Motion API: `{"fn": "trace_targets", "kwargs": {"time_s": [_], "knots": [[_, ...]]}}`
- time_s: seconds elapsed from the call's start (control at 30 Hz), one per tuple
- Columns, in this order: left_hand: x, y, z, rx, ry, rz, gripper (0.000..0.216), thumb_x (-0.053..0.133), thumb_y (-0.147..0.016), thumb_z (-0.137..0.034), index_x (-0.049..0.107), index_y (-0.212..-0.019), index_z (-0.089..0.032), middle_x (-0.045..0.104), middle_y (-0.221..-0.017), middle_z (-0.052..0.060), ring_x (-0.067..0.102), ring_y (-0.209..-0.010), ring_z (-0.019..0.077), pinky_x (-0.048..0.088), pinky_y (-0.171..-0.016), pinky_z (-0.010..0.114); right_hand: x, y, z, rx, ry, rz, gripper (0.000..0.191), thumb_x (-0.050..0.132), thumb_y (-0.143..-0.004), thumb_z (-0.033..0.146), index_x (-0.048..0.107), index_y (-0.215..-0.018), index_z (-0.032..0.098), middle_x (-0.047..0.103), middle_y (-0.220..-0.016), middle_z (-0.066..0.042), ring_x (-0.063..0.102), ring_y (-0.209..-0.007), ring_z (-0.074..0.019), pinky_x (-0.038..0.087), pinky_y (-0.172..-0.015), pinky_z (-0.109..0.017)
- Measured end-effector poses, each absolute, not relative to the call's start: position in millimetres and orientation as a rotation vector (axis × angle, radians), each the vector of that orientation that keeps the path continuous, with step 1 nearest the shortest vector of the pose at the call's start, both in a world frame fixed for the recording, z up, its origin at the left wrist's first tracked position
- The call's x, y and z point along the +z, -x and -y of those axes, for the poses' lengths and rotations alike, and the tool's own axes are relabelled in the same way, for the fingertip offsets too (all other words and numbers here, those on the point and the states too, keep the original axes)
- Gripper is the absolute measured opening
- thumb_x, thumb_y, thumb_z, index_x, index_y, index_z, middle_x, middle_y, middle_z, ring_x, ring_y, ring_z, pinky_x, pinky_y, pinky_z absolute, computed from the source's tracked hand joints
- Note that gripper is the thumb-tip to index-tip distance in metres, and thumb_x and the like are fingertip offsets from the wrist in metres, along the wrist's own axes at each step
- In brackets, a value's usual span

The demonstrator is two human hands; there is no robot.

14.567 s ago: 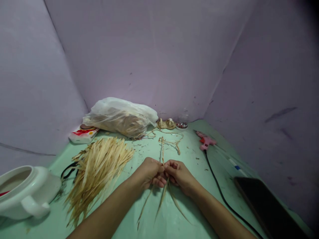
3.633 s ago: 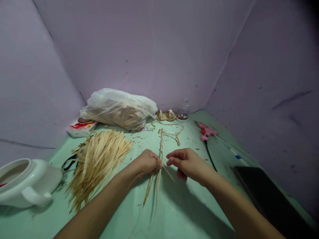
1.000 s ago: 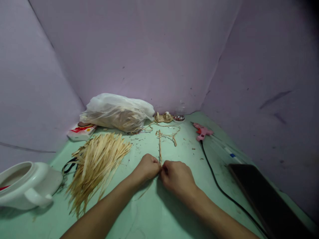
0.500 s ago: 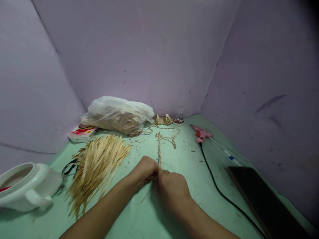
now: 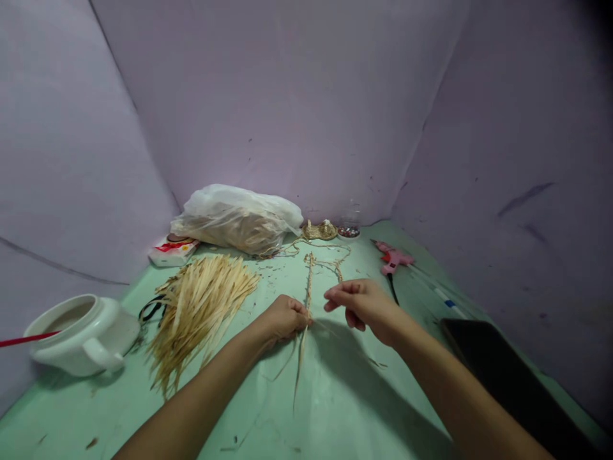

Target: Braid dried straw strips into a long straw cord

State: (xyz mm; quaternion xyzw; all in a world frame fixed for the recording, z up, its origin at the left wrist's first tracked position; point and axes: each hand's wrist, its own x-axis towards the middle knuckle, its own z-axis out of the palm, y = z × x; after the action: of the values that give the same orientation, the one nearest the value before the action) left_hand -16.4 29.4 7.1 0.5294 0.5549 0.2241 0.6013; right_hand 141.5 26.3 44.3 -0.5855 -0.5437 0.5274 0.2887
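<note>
A thin braided straw cord (image 5: 309,281) lies lengthwise down the middle of the green table. My left hand (image 5: 286,317) pinches its near end between thumb and fingers. Below that grip, loose straw strands (image 5: 301,361) fan out toward me, and a fainter one slants off to the right. My right hand (image 5: 366,308) is raised just right of the braid, apart from it, its fingers loosely bent and no held thing visible. To the left, a bundle of flat dry straw strips (image 5: 201,313) is spread on the table.
A plastic bag (image 5: 237,220) of dry material, a small woven piece (image 5: 319,230) and a container of beads (image 5: 349,231) stand along the back wall. At right are a pink glue gun (image 5: 395,259) and a dark flat slab (image 5: 507,390). A white pot (image 5: 86,335) stands left.
My right hand has let go at the braid's near end and lifted away to the right. My left hand keeps its pinch there. The loose strands now show, and the view has shifted slightly.
</note>
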Motion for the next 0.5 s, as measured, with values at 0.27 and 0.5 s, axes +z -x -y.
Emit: {"fn": "trace_targets", "kwargs": {"time_s": [0.27, 0.5], "knots": [[0, 18, -31, 0.526, -1.285, -1.265, 0.005, 0.048, -0.056, -0.017, 0.046, -0.052, -0.016, 0.03, -0.032, -0.008, 0.02, -0.027, 0.0032, 0.009, -0.033, 0.019, 8, -119, -28, 1.847, 1.397, 1.205, 0.009, 0.047, -0.064, 0.006, 0.054, -0.062, 0.011, 0.055, -0.049, -0.001, 0.053, -0.04, -0.0097, 0.047, -0.041, -0.021], [0, 15, -27, 0.502, -1.364, -1.354, 0.008, 0.043, -0.054, -0.011, 0.045, -0.047, -0.016, 0.03, -0.03, -0.007, 0.022, -0.026, 0.0047, 0.012, -0.031, 0.019, -6, -116, -30, 1.665, 1.564, 1.376, 0.011, 0.046, -0.062, 0.008, 0.048, -0.052, 0.014, 0.046, -0.036, 0.003, 0.044, -0.03, -0.0086, 0.041, -0.034, -0.02]]}}
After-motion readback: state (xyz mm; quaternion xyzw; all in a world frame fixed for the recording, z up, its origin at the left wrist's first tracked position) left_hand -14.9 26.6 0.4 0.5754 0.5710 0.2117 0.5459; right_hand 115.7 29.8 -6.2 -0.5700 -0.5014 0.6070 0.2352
